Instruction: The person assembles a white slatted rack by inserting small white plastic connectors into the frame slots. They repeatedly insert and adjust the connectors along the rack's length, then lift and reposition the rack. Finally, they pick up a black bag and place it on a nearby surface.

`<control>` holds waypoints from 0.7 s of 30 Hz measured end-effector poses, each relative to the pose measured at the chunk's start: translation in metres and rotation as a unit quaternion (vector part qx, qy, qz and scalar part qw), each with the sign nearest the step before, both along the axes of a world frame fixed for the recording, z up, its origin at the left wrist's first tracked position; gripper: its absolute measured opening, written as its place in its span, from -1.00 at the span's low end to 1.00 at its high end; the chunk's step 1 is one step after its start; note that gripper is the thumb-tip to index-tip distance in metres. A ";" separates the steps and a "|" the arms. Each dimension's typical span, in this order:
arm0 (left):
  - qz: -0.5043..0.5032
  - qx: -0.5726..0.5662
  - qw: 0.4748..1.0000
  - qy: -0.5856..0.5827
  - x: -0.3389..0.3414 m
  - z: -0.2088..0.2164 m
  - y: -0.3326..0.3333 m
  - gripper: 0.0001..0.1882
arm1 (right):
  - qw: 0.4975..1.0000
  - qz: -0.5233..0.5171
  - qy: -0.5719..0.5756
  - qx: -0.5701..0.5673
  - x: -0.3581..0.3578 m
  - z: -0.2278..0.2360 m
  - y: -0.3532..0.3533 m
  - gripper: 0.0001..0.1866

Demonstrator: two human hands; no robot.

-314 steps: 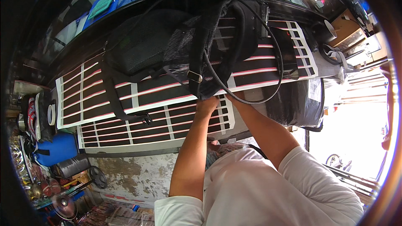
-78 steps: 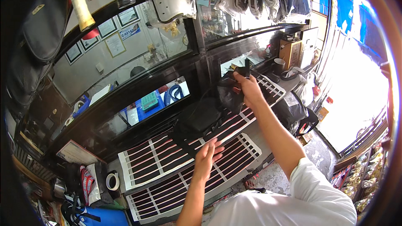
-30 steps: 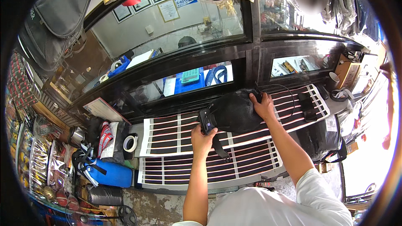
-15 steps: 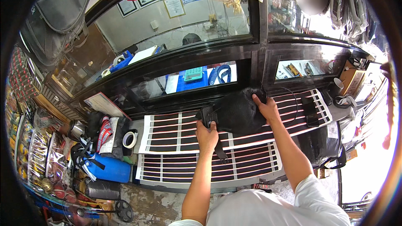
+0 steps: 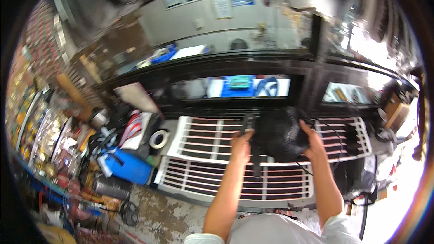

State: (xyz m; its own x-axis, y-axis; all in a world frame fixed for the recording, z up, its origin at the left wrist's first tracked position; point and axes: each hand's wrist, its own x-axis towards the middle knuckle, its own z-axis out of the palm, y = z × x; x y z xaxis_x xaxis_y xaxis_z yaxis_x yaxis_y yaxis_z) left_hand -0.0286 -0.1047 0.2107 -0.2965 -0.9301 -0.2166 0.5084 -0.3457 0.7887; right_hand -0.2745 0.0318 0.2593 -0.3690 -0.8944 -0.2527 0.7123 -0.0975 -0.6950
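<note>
Between my hands is a black bag-like thing (image 5: 278,140) with a shiny rounded bulge and a dangling black strap; motion blur hides its exact kind. My left hand (image 5: 242,146) grips the strap side, the thumb on a dark buckle-like piece (image 5: 247,123). On the opposite side, my right hand (image 5: 313,141) is closed on the edge, fingers partly out of sight behind it. The black thing is held over a bench covered with black-and-white striped sheets (image 5: 199,139). A thin black cord trails near my right hand.
Left on the bench lies a tape roll (image 5: 159,139). A blue container (image 5: 126,166) stands beside it, near shelves of packaged goods (image 5: 40,144). A black-framed glass window (image 5: 203,63) rises behind the bench. At right are a dark wrapped package (image 5: 355,176) and a cup (image 5: 382,114).
My view has swung left, so the surroundings sit further right. The black thing has turned in my hands; its strap now hangs straight down by my left hand.
</note>
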 end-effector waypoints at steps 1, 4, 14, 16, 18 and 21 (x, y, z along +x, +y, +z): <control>-0.019 0.032 0.999 -0.003 0.001 0.001 0.000 -0.77 | 0.999 0.014 -0.029 -0.011 0.006 0.001 0.003 -0.54; -0.087 0.098 0.984 0.118 0.009 0.011 -0.005 -0.75 | 0.991 0.072 -0.087 -0.073 0.023 0.007 0.013 -0.59; -0.049 0.028 0.983 0.174 0.054 0.063 0.063 -0.64 | 0.996 -0.064 -0.049 0.026 0.106 0.043 0.072 -0.44; -0.094 0.029 0.964 0.246 0.072 0.068 0.088 -0.59 | 0.989 -0.085 0.074 0.095 0.134 0.046 0.101 -0.40; -0.084 0.042 0.977 0.194 0.090 0.077 0.111 -0.41 | 0.994 -0.045 -0.017 0.093 0.159 0.047 0.113 -0.42; 0.027 0.005 0.999 -0.023 0.111 0.074 0.148 -0.27 | 0.996 -0.001 -0.093 -0.016 0.186 0.045 0.131 -0.44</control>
State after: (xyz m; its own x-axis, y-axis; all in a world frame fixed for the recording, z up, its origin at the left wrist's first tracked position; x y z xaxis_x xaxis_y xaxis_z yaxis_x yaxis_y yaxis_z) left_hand 0.0823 0.0432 0.2845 -0.2355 -0.9420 -0.2392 0.4897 -0.3276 0.8080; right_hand -0.0888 0.1632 0.3042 -0.3210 -0.9020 -0.2887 0.8277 -0.1190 -0.5484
